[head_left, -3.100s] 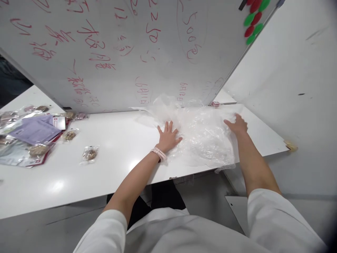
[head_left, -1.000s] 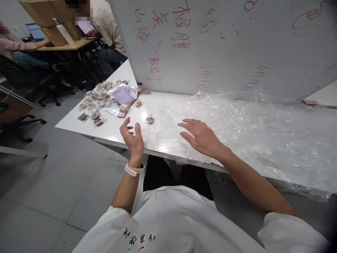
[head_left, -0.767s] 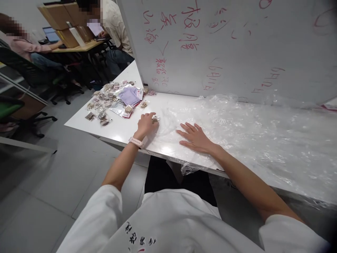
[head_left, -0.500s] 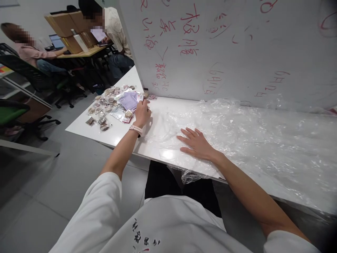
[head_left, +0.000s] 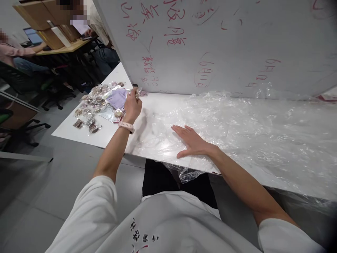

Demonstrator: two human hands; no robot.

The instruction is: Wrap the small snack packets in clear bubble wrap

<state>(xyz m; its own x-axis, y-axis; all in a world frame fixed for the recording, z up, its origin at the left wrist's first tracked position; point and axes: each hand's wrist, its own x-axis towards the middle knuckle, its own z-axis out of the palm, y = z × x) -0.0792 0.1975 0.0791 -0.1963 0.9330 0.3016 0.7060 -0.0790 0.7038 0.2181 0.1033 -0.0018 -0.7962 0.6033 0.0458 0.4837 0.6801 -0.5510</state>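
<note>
My right hand (head_left: pixel 191 141) lies flat on a sheet of clear plastic film (head_left: pixel 244 130), fingers stretched out and thumb apart. The crinkled film covers much of the white table (head_left: pixel 65 130) and hangs over its front edge. Further left, my left hand (head_left: pixel 133 106), with a pale pink watch band on the wrist, has its fingers curled and pressed together. What they hold, if anything, is hidden. Close beside it are purple packets (head_left: pixel 117 98) and a heap of small clear bags (head_left: pixel 91 102) with brownish contents.
A whiteboard (head_left: pixel 223 45) with red handwriting stands along the table's back edge. Behind on the left, two people sit at a wooden desk (head_left: pixel 76 46) with cardboard boxes (head_left: pixel 34 14) and a laptop (head_left: pixel 32 36). A dark office chair (head_left: pixel 23 84) is on the grey floor.
The view has shifted, so the table and board appear further left. My left hand stays by the packets, its fingers more curled. My right hand remains on the film, its fingers closer together.
</note>
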